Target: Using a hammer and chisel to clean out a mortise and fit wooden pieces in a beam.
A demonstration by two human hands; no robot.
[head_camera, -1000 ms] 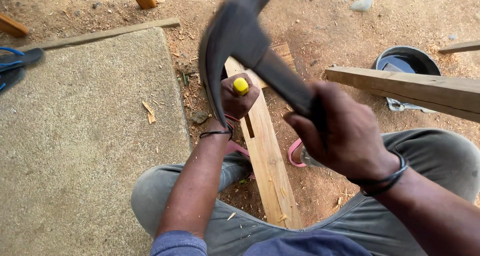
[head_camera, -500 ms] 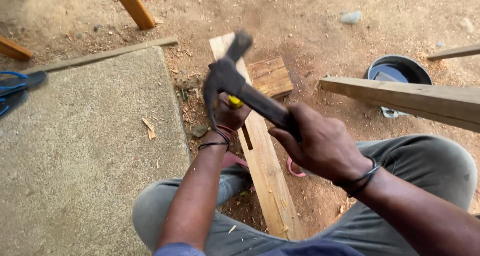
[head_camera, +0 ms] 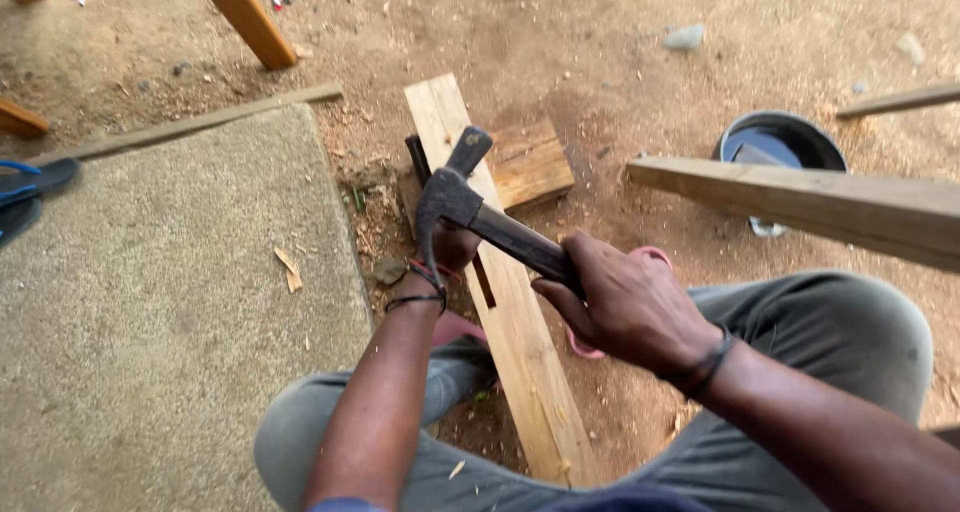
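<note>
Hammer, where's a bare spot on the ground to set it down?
The concrete slab left of the plank is mostly bare, with only chips near its edge. Bare dirt lies beyond the wood block. Around the left hand, right hand and hammer, it is crowded.

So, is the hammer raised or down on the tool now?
Down: the hammer head sits right above the left hand, over the plank.

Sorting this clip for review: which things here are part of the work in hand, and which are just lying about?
In use:
right hand gripping the hammer
left hand, mostly hidden under the hammer head
slotted plank

Lying about:
small wood block
dark bucket
long beam
blue sandal
stone
</note>
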